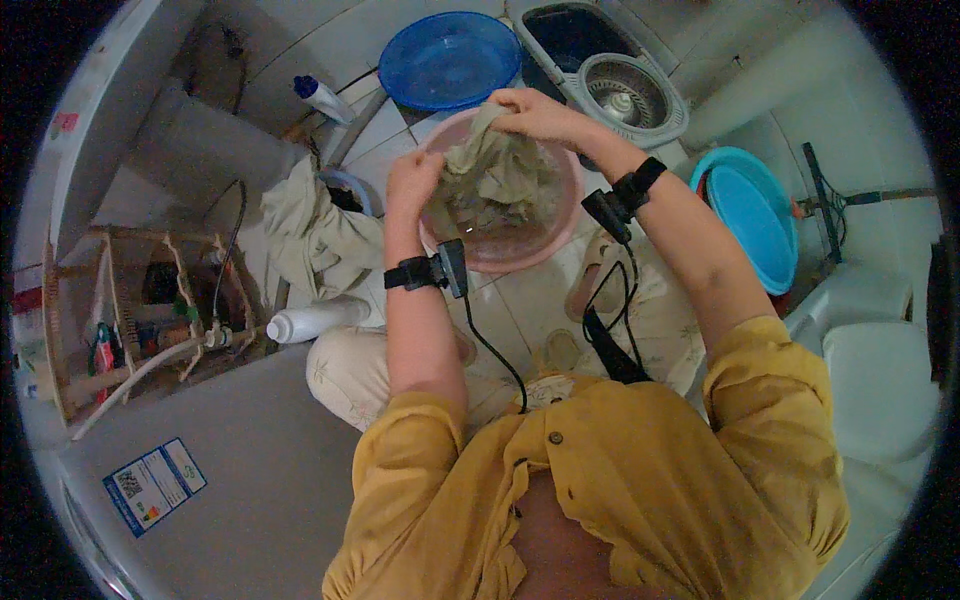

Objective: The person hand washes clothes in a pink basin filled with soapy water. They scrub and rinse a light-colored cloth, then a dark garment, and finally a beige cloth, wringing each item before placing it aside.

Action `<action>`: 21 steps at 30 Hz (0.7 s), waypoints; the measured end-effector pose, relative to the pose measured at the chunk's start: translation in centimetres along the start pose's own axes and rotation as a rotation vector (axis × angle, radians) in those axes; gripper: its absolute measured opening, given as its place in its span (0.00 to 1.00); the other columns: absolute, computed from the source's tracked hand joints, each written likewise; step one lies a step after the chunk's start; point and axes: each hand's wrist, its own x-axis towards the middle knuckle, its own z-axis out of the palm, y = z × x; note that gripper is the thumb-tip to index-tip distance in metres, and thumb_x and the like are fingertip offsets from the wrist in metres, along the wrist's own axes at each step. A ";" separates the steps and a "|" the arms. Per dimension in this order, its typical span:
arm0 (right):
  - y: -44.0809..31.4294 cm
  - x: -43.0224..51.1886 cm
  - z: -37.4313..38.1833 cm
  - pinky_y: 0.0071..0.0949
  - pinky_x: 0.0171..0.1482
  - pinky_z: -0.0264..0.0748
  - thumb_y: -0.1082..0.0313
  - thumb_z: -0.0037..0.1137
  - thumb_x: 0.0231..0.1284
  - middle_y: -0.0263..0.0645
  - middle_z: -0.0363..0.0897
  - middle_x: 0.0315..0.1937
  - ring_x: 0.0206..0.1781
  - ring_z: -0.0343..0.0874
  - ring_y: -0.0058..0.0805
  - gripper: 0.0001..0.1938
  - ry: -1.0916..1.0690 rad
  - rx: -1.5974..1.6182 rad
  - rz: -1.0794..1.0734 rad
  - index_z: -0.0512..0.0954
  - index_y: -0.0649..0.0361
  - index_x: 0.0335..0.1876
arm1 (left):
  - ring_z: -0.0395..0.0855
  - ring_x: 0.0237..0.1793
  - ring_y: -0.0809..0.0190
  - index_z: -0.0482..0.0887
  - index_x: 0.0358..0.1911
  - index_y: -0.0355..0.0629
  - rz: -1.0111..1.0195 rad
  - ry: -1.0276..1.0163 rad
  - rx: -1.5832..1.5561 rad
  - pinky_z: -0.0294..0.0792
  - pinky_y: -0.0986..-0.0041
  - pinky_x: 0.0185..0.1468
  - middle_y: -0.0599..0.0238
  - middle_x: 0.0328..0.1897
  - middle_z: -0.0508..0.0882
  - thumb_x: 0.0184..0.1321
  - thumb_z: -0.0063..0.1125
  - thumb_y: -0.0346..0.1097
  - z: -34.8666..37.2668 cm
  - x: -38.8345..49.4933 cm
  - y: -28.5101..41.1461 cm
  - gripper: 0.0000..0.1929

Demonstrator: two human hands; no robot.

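Note:
A pink plastic basin (559, 244) stands on the tiled floor with murky water in it. A wet, pale greenish cloth (514, 176) lies partly in the water and partly lifted above it. My right hand (536, 116) grips a raised fold of this cloth over the basin's far side. My left hand (415, 180) is closed on the cloth's edge at the basin's left rim. Left of the basin, another pale cloth (311, 232) hangs bunched over a small bucket (360, 191).
Beyond the pink basin are a blue basin (450, 60) and a grey twin-tub washer (660, 124). Turquoise basins (754, 225) lean at the right, near a toilet (877, 390). A white bottle (319, 319) lies by my left knee; another bottle (326, 101) is farther back. A wooden rack (112, 300) stands left.

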 end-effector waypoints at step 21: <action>1.9 -1.5 5.5 0.22 0.36 0.75 0.65 0.54 0.63 0.35 0.78 0.39 0.30 0.75 0.20 0.17 -0.295 0.151 0.296 0.74 0.58 0.56 | 0.80 0.45 0.62 0.77 0.35 0.40 0.479 -0.039 -1.147 0.72 0.73 0.48 0.55 0.43 0.84 0.50 0.37 0.16 1.3 -2.8 3.7 0.15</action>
